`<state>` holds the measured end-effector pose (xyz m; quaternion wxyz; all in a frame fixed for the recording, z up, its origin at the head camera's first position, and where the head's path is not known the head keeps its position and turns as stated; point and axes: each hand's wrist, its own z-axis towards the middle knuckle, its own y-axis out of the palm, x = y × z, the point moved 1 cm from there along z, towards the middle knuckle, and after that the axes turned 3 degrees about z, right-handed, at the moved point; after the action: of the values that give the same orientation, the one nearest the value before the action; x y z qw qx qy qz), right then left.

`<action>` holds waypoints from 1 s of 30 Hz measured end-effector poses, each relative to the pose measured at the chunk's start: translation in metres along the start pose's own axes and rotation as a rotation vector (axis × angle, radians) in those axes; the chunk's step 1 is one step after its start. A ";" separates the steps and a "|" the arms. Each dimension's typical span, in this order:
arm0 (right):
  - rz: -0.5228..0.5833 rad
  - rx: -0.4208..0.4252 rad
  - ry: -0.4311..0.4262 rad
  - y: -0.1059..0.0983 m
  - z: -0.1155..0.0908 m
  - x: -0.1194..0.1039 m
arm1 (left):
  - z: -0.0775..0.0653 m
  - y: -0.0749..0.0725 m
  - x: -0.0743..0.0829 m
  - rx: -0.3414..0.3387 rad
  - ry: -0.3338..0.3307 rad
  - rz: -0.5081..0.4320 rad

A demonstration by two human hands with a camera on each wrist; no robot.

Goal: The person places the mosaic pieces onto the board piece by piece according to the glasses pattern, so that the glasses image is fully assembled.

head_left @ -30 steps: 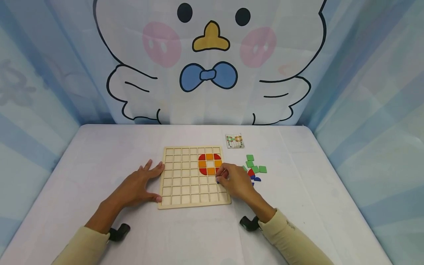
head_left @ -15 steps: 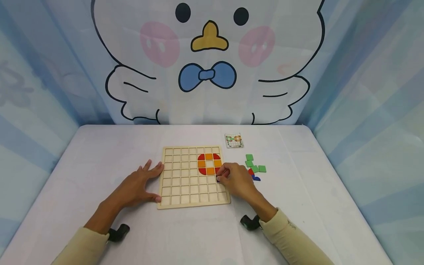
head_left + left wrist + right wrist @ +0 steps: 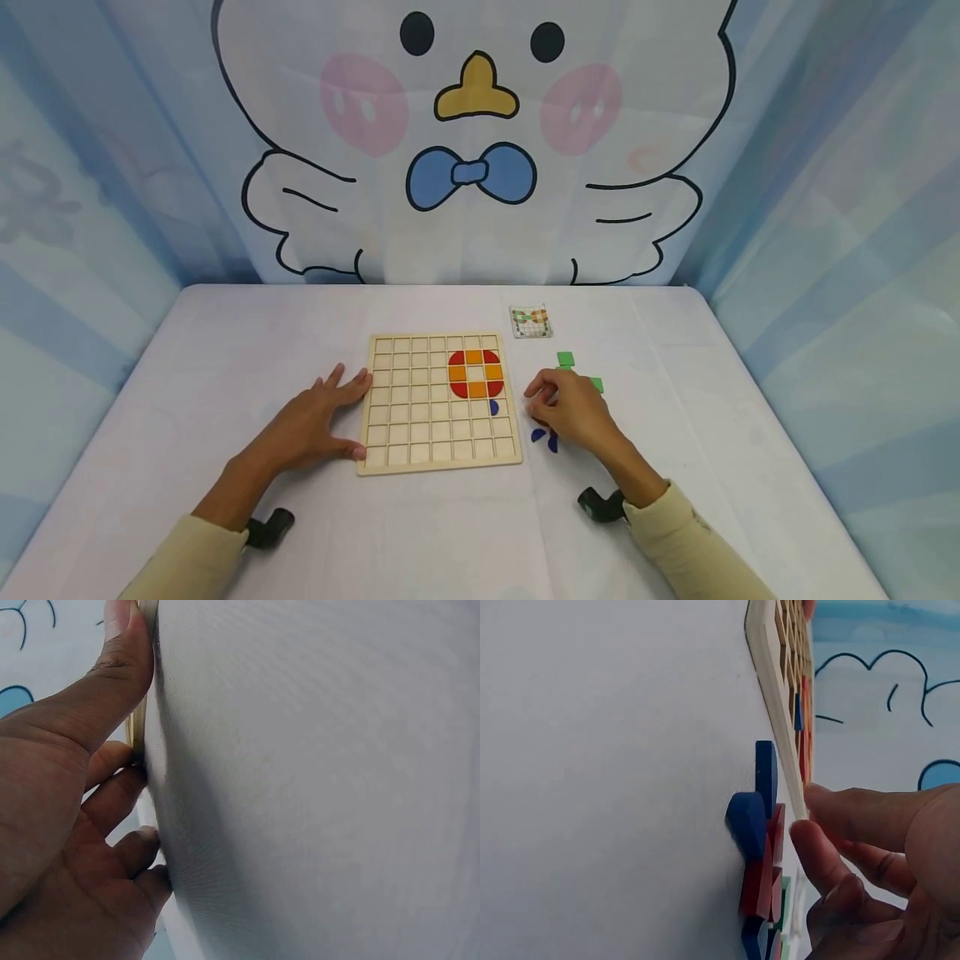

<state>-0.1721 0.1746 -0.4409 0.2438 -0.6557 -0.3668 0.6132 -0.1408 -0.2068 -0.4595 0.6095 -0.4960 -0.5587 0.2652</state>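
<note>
A square wooden grid board (image 3: 408, 469) lies on the table. Toward its upper right, red and orange pieces (image 3: 474, 356) form a ring. A blue rounded piece (image 3: 493, 407) sits in a cell below that ring. My left hand (image 3: 315, 421) rests along the board's left edge, thumb and fingers spread and touching it. Just right of the board is my right hand (image 3: 573, 408), loosely curled over loose pieces. In the right wrist view its thumb and forefinger are apart with nothing between them, beside blue pieces (image 3: 748, 821) and red pieces (image 3: 756, 885).
Green square tiles (image 3: 566, 358) lie beyond the right hand, which partly covers them. Two loose blue pieces (image 3: 552, 442) are near the board's right edge. A small patterned card (image 3: 531, 321) lies behind the board. A printed curtain (image 3: 472, 233) stands at the table's far edge.
My right hand has moved right, off the board, leaving the blue piece in its cell. Two loose blue pieces now show below that hand. The left hand has stayed put.
</note>
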 end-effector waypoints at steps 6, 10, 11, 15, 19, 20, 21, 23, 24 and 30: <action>-0.017 -0.063 -0.019 -0.005 -0.007 0.008 | 0.000 -0.002 0.001 -0.004 0.002 -0.003; -0.055 -0.090 -0.026 -0.006 -0.012 0.009 | 0.000 -0.002 0.001 -0.007 -0.005 -0.002; -0.066 -0.094 -0.023 -0.006 -0.013 0.009 | 0.000 -0.002 0.001 -0.007 -0.006 -0.001; -0.094 -0.103 -0.022 -0.006 -0.016 0.009 | 0.001 -0.001 0.001 -0.013 -0.009 -0.003; -0.109 -0.115 -0.037 -0.007 -0.018 0.009 | 0.001 -0.001 0.000 -0.020 -0.013 -0.002; -0.111 -0.117 -0.039 -0.007 -0.019 0.009 | 0.001 -0.001 -0.001 -0.020 -0.013 -0.001; -0.111 -0.121 -0.040 -0.007 -0.019 0.009 | 0.002 -0.001 -0.001 -0.021 -0.016 -0.002; -0.112 -0.131 -0.046 -0.007 -0.019 0.009 | 0.002 -0.002 -0.001 -0.020 -0.012 0.001; -0.111 -0.136 -0.050 -0.006 -0.019 0.009 | 0.002 -0.002 -0.001 -0.019 -0.010 0.002; -0.078 -0.161 -0.061 -0.005 -0.019 0.008 | 0.001 -0.001 0.000 -0.023 -0.016 -0.003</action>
<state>-0.1541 0.1859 -0.4394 0.2030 -0.6395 -0.4473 0.5914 -0.1421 -0.2070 -0.4590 0.5998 -0.5000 -0.5671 0.2619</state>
